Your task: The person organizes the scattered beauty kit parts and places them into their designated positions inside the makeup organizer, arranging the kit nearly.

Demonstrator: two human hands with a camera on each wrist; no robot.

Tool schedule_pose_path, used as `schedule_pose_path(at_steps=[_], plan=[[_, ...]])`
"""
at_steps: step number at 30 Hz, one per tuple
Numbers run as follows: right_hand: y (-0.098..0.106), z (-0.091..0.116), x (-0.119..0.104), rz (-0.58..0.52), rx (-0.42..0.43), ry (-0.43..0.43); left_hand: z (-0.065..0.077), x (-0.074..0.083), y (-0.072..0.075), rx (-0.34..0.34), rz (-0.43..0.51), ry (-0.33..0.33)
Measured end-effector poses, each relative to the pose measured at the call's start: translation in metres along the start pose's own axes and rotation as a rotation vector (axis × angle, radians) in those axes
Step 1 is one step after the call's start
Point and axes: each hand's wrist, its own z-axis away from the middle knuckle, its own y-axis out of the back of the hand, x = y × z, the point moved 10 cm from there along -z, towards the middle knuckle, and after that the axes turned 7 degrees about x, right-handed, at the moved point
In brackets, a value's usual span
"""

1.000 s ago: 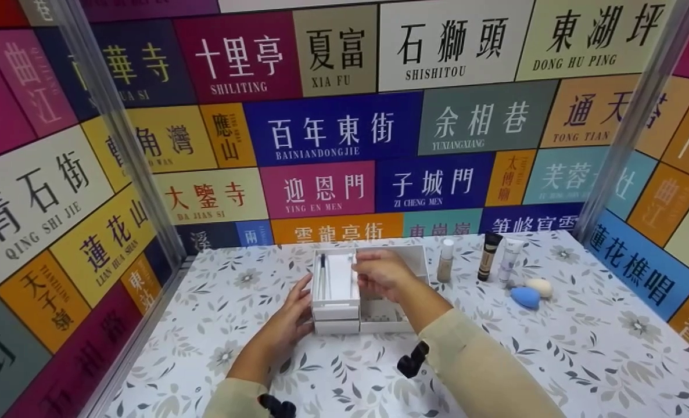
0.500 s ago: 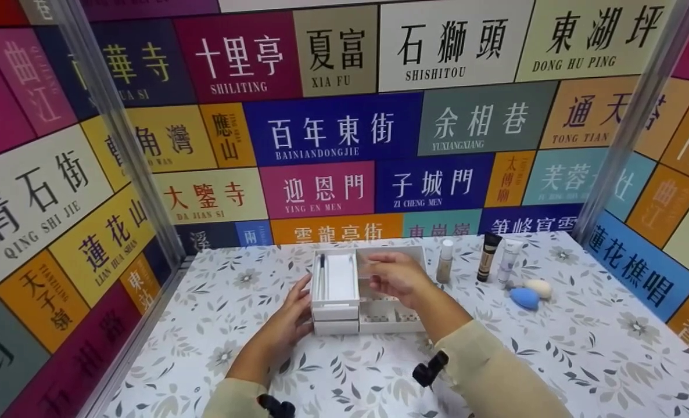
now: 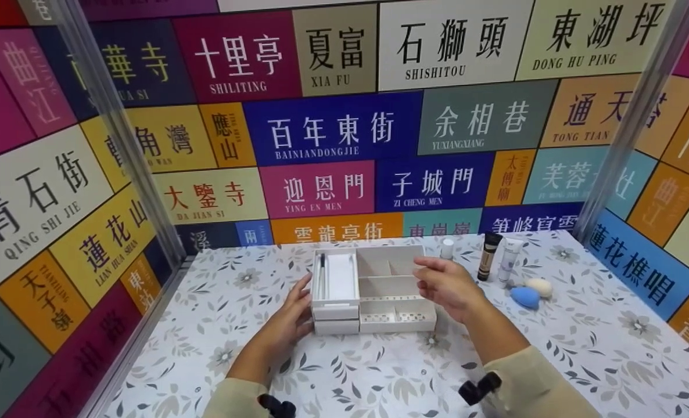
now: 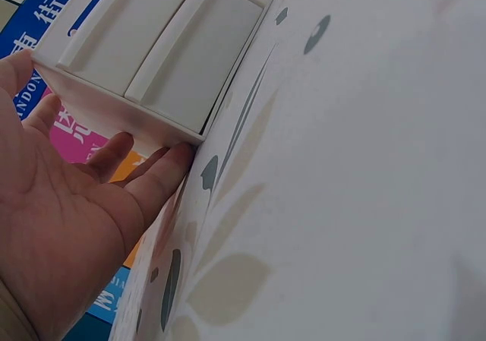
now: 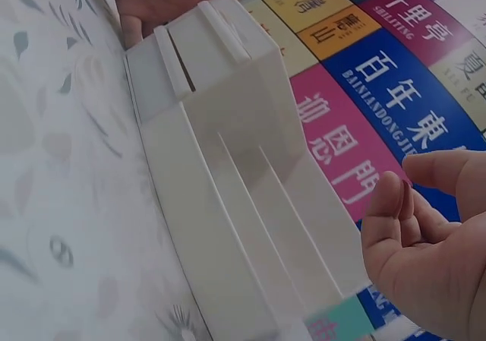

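A white desktop organizer stands upright on the table, with drawers on its left part and stepped compartments on its right. In its top left tray lie a slim dark-tipped stick, perhaps a brush or pencil, and another slim stick along the right wall. My left hand touches the organizer's left side with its fingers extended; the left wrist view shows the fingertips along the drawer unit. Beside the right compartments my right hand hovers with loosely bent fingers, holding nothing in the right wrist view.
Right of the organizer stand a small white-capped bottle, partly hidden by my right hand, a black-capped tube and a white tube. A blue makeup sponge and a cream one lie nearby. A sign-covered wall closes the back.
My right hand has left the slim stick at the tray's right wall and moved right across the compartments, past the organizer's edge. My left hand has stayed on the left side.
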Motion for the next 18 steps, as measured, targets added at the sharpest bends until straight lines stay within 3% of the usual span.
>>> schedule_pose_path(at_steps=[18], plan=[[0.071, 0.012, 0.002, 0.056, 0.064, -0.003, 0.001, 0.000, -0.001, -0.008, -0.006, -0.011]])
